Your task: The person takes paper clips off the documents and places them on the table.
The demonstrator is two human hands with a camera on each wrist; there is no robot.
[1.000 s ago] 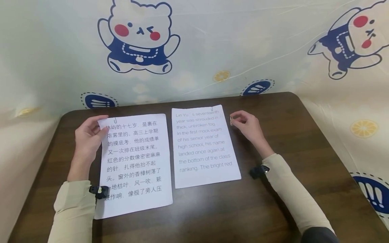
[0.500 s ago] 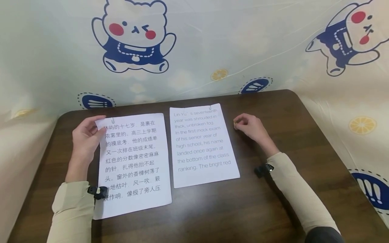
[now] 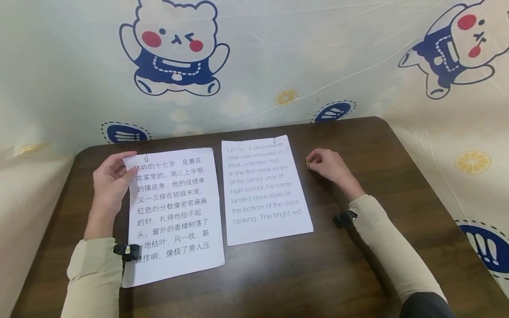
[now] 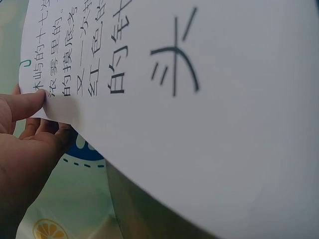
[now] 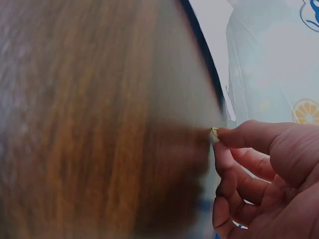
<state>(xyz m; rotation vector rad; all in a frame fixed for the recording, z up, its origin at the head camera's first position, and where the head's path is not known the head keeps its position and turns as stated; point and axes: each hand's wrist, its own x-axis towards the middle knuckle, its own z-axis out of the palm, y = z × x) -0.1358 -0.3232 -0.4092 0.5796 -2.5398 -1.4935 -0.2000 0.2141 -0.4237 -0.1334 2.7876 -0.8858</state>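
A: Where's the gold-coloured clip (image 3: pixel 307 164)?

B: Right of the right sheet (image 3: pixel 265 192), apart from it. Right hand (image 3: pixel 331 166) pinches it at the fingertips, fingers nearly closed. Height above the surface (image 3: pixel 274 282): can't tell.

A: Other side?

B: Left hand (image 3: pixel 109 181) has the left sheet (image 3: pixel 172 214) by its top-left corner, thumb above, fingers beneath, only paper between.

A: Handling?

B: My judgement: grip the clip lightly, right at the tips, leaving its loop free. Go easy on that corner; thin paper creases.

A: Surroundings?

B: Surface dark, wood-grained, both sheets side by side. Pale cloth (image 3: pixel 254 53) behind, printed with bears and orange slices.
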